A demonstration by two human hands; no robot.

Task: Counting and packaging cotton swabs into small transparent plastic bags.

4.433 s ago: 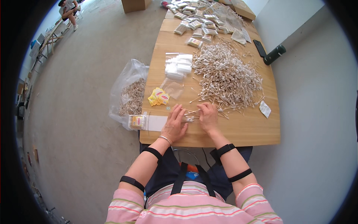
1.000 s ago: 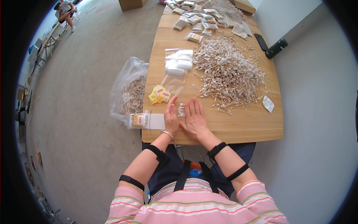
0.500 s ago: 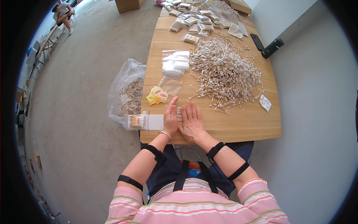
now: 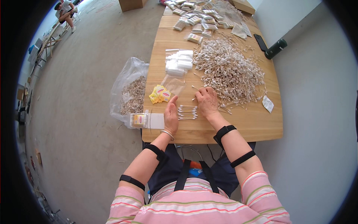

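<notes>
Since a half second ago my right hand (image 4: 207, 100) has lifted off the swabs beside my left and gone forward to the near edge of the heap, uncovering a small row of cotton swabs (image 4: 187, 112). My left hand (image 4: 171, 117) has stayed put, fingers straight and together, its palm side toward the row's left ends like a fence. My right fingers are curled down, with loose swabs poking out just beside them; I can't tell whether I'm pinching any.

The row lies on the table (image 4: 231, 128) between my hands, slightly nearer me than the right one. I judge I'm at the gathering and lining-up step. The next move calls for a light pinch on a few swabs, laid parallel with their ends level against my left palm.

Just ahead of my left fingers are yellow cards (image 4: 160, 94), then a stack of clear bags (image 4: 179, 61). Left of that hand lie a white strip (image 4: 156, 121) and a filled pack (image 4: 138, 120). Beyond my right hand spreads the big heap of swabs (image 4: 227, 71), with many packets (image 4: 197, 16) at the far end.
</notes>
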